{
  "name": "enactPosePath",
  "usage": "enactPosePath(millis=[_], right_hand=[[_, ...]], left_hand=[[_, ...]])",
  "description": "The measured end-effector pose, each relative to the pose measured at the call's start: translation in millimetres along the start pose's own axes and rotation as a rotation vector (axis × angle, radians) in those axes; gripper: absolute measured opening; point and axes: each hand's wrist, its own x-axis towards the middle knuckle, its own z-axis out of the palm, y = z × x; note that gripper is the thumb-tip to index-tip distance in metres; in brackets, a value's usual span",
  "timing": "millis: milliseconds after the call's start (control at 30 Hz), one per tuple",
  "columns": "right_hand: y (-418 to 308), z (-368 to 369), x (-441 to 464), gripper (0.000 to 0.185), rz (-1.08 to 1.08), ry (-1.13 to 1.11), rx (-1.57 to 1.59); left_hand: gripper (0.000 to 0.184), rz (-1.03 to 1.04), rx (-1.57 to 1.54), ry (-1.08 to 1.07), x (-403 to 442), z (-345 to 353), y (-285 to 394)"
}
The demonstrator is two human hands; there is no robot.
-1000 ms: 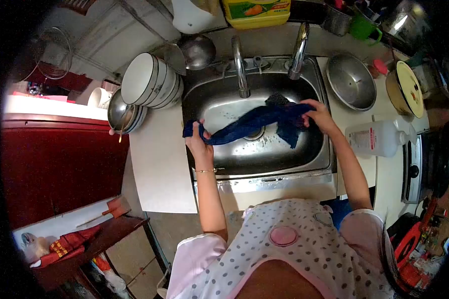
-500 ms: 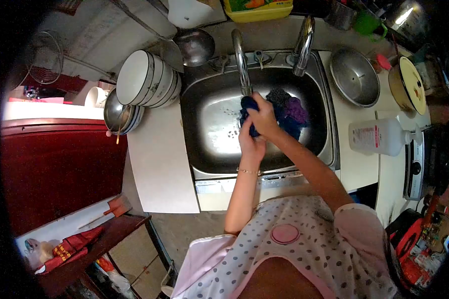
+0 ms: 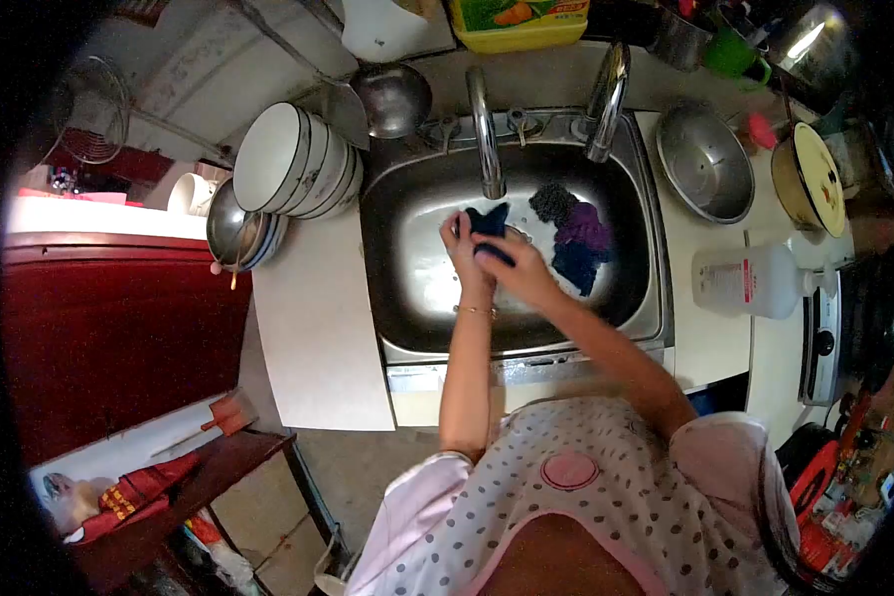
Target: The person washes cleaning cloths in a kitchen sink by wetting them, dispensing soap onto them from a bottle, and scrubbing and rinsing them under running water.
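Over the metal sink (image 3: 397, 288), both hands are close together around a bunched dark blue cloth (image 3: 489, 221). My left hand (image 3: 470, 260), with a bracelet at the wrist, is closed on the cloth's left side. My right hand (image 3: 517, 268) presses on it from the right, its fingers curled and slightly blurred. Part of the cloth sticks out above the fingers, below the spout of the left faucet (image 3: 487, 149). To the right in the basin lie a dark grey mesh bundle (image 3: 553, 204), a purple cloth (image 3: 584, 230) and another dark blue cloth (image 3: 576, 266).
Stacked white bowls (image 3: 268, 159) and metal bowls (image 3: 230, 223) stand left of the sink. On the right are a metal basin (image 3: 705, 164), a translucent jug (image 3: 750, 280) and a yellow-lidded pot (image 3: 815, 179). A second faucet (image 3: 608, 104) rises behind the sink.
The long dark blue cloth, first stretched between my separated hands, is now bunched between them. Since half a second ago, my hands have shifted slightly left and down from the spout.
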Motion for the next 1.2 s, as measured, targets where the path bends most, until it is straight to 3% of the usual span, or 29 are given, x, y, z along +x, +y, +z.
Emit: enactPosePath(millis=[33, 100, 133, 167, 233, 267, 300, 367, 400, 433, 467, 500, 600, 667, 767, 800, 833, 867, 900, 933, 967, 1033, 1100, 1167, 1200], right_hand=[[-2, 5, 2, 0.027, -0.264, 0.146, -0.123], [1, 4, 16, 0.031, 0.236, 0.099, 0.231], [-3, -14, 36, 0.034, 0.489, -0.012, 0.443], [19, -14, 41, 0.035, 0.518, -0.035, 0.628], [11, -11, 22, 0.034, 0.458, -0.036, 0.556], [2, -6, 5, 0.033, 0.364, 0.009, 0.613], [-1, -3, -3, 0.033, 0.240, -0.004, 0.419], [-5, -17, -14, 0.032, 0.192, -0.103, 0.195], [0, -24, -15, 0.032, 0.277, -0.085, 0.383], [-3, -35, -8, 0.032, 0.360, -0.068, 0.561], [-9, -51, 0, 0.032, 0.420, -0.055, 0.704], [-9, -64, 7, 0.034, 0.453, -0.077, 0.560], [-24, -77, 12, 0.035, 0.491, -0.091, 0.734], [-42, -86, 13, 0.036, 0.381, -0.084, 0.921], [-57, -104, 13, 0.034, 0.287, -0.123, 0.665], [-62, -116, 14, 0.032, 0.341, -0.191, 0.372], [-70, -123, 13, 0.032, 0.337, -0.186, 0.364], [-80, -131, 13, 0.032, 0.185, -0.198, 0.066], [-87, -137, 11, 0.031, 0.033, -0.207, -0.232], [-79, -140, 12, 0.027, -0.305, -0.068, -0.348], [-82, -148, 10, 0.027, -0.155, -0.087, -0.352], [-89, -162, 12, 0.027, 0.097, -0.063, -0.172], [-77, -178, 12, 0.026, 0.107, -0.108, -0.240], [-68, -187, 12, 0.024, -0.086, -0.154, -0.294], [-72, -185, 13, 0.034, 0.003, -0.156, -0.191]], left_hand=[[0.027, -0.178, -0.189, -0.236, 3, -5, 8], [0.033, -0.241, -0.216, -0.220, -26, 3, 4], [0.040, -0.149, -0.090, -0.235, -35, 0, -12], [0.044, -0.090, 0.038, -0.282, -44, 8, 1], [0.051, 0.048, 0.258, -0.315, -41, 16, 14], [0.053, -0.044, 0.234, -0.303, -26, 13, 13], [0.049, 0.068, 0.481, -0.201, -15, 13, 20], [0.043, 0.036, 0.680, -0.399, -15, 8, 28], [0.037, -0.071, 0.507, -0.509, -24, 9, 30], [0.036, -0.023, 0.682, -0.517, -38, 13, 40], [0.037, 0.152, 0.768, -0.612, -46, 10, 39], [0.038, 0.334, 0.848, -0.705, -52, 12, 43], [0.044, 0.219, 0.886, -0.824, -62, 21, 64], [0.043, 0.257, 0.972, -0.848, -58, 20, 61], [0.036, 0.408, 1.022, -0.865, -63, 33, 61], [0.033, 0.636, 1.086, -0.809, -64, 36, 59], [0.030, 0.863, 1.140, -0.742, -66, 40, 57], [0.022, 0.946, 1.100, -0.707, -69, 45, 57], [0.022, 0.952, 1.089, -0.713, -72, 50, 58], [0.018, 0.840, 1.003, -0.634, -75, 55, 60], [0.015, 0.730, 0.916, -0.556, -79, 60, 65], [0.012, 0.796, 0.881, -0.412, -87, 66, 87], [0.012, 0.631, 0.873, -0.374, -89, 69, 111], [0.014, 0.622, 0.833, -0.405, -88, 68, 129], [0.016, 0.605, 0.794, -0.446, -87, 69, 136]])
